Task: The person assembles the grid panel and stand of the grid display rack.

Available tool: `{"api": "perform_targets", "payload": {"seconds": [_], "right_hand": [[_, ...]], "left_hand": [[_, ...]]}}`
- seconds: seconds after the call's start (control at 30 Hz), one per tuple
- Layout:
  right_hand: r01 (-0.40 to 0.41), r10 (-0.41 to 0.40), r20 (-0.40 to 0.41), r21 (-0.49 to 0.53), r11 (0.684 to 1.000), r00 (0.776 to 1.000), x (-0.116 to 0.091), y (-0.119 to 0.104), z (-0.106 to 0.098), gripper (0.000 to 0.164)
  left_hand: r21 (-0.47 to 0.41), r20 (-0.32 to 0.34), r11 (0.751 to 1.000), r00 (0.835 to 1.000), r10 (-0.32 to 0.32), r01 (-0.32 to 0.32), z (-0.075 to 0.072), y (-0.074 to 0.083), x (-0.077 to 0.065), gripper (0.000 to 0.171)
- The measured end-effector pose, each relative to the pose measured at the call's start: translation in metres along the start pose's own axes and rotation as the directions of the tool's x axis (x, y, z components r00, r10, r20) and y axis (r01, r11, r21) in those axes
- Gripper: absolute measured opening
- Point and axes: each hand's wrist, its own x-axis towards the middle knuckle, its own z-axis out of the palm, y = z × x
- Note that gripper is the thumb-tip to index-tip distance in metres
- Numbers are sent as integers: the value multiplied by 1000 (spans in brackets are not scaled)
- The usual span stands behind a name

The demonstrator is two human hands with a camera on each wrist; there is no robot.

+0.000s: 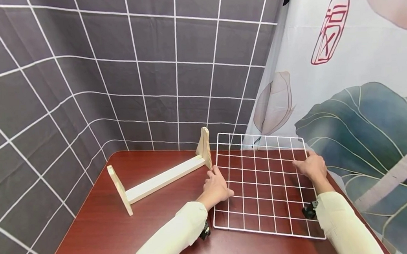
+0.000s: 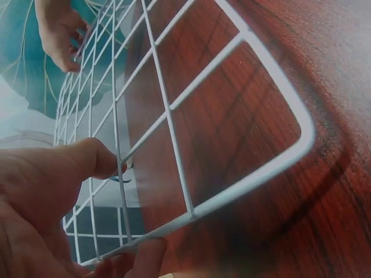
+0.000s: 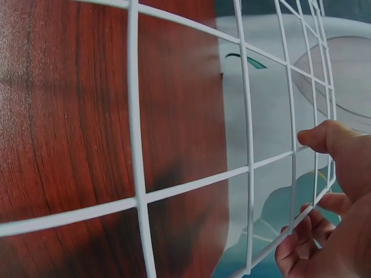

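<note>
A white wire grid panel is held between both hands, close over the right part of the table. My left hand grips its left edge, thumb on top and fingers curled round the outer wire. On the opposite edge, my right hand holds the frame in the same way. The right wrist view shows the thumb over the wires and fingers curled beneath the rim. To the left stands a wooden rack, a pale crossbar joining two end boards; its right end board is close to my left fingers.
The reddish-brown table reaches back to a grey curtain with white lines. A pale patterned curtain hangs along the right side. Black wrist cameras sit below both sleeves, near the panel.
</note>
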Motion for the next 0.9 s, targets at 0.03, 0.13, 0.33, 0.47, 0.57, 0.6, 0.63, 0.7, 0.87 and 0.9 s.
{"api": "perform_targets", "payload": {"seconds": [0.03,0.13,0.33,0.47,0.57,0.6,0.63,0.7,0.87,0.9], "right_hand": [[-2,2,-13,10,1000,1000,0,-1,0,85],[0,1,-47,32,999,999,-1,-5,-2,84],[29,-21,-114,69,997,993,-4,-14,-8,81],[44,-30,-136,98,994,990,-5,-18,-10,81],[46,-30,-138,119,992,990,-6,-20,-10,81],[47,-29,-138,125,991,990,-6,-21,-11,81],[50,-32,-140,130,990,990,-6,-22,-11,81],[58,-38,-144,135,989,989,-6,-24,-13,82],[78,-46,-188,164,983,981,-6,-29,-18,83],[79,-44,-197,172,982,979,-6,-30,-19,83]], "left_hand": [[0,-6,1000,1000,1,-1,0,0,0,118],[-9,-28,1000,1000,5,-5,-1,0,1,120],[-24,-86,1000,996,4,-6,-6,0,3,122],[-31,-122,999,992,8,-12,-9,1,5,119],[-38,-132,999,991,12,-17,-11,2,6,120],[-40,-135,999,991,11,-16,-11,2,6,120],[-39,-138,999,990,10,-15,-12,2,6,121],[-40,-154,999,988,7,-14,-13,2,7,122],[-49,-206,998,978,29,-40,-15,1,8,119],[-50,-213,998,976,36,-47,-15,1,8,118]]}}
